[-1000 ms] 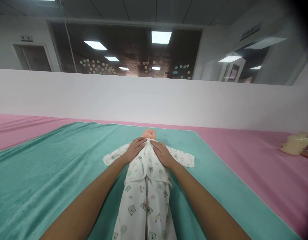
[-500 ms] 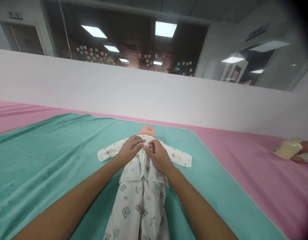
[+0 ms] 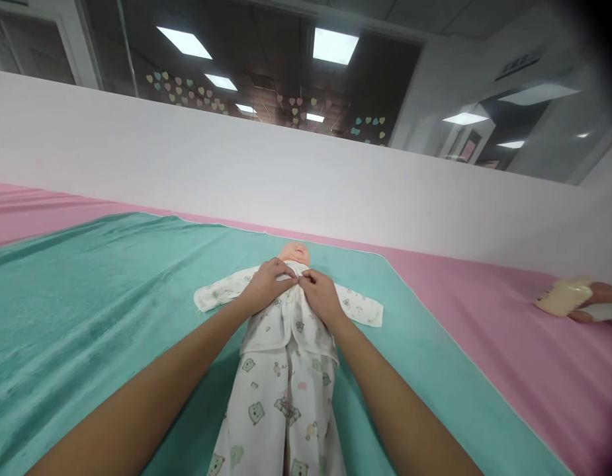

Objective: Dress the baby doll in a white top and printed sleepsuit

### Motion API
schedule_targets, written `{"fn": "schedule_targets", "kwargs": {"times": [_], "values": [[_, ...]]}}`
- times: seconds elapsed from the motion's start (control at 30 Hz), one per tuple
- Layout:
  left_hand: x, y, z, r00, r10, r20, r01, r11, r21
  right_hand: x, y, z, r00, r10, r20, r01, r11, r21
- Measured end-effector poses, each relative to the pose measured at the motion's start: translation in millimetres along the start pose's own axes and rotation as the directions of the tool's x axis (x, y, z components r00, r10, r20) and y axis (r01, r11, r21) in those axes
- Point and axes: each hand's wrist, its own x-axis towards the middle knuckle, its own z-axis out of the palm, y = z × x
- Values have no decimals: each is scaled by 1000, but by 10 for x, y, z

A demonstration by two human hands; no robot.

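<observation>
A baby doll [image 3: 294,252] lies on its back on a teal blanket [image 3: 87,297], dressed in a white outfit [image 3: 286,370] printed with small bears. My left hand [image 3: 266,285] and my right hand [image 3: 319,295] rest on the doll's chest just below its chin. Both pinch the front edges of the outfit's top, fingertips almost meeting at the collar. The doll's sleeves spread out flat to either side.
The blanket covers a pink surface [image 3: 484,311] that runs along a low white wall [image 3: 286,172]. At the far right another person's hand [image 3: 596,299] holds a cream-coloured object [image 3: 564,296] on the pink surface. Glass panels with heart stickers stand behind the wall.
My hands went from lying flat on the doll's chest to pinching the outfit's front edges near the collar. The view tilted slightly downward.
</observation>
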Motion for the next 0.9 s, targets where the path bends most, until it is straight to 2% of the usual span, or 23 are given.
{"fn": "schedule_targets", "kwargs": {"times": [0.3, 0.47, 0.6, 0.67, 0.8, 0.9], "values": [[-69, 79, 18, 998, 46, -45, -43, 997, 63, -13, 6, -12, 1000, 20, 24, -23, 989, 148], [-62, 99, 4, 1000, 25, -16, -23, 995, 99, -20, 46, -7, 996, 81, 28, -85, 967, 240], [-73, 147, -10, 998, 33, -49, -28, 996, 86, -27, 75, 8, 991, 130, 34, -134, 940, 313], [-84, 164, -17, 997, 0, -71, 4, 998, 55, -25, 81, 13, 990, 135, 49, -143, 927, 347], [-70, 168, -31, 986, -157, -59, 148, 980, -132, -10, 94, 6, 987, 139, 83, -161, 896, 414], [-31, 169, -24, 981, -177, -77, 163, 973, -166, 0, 110, -6, 982, 153, 108, -186, 864, 468]]}}
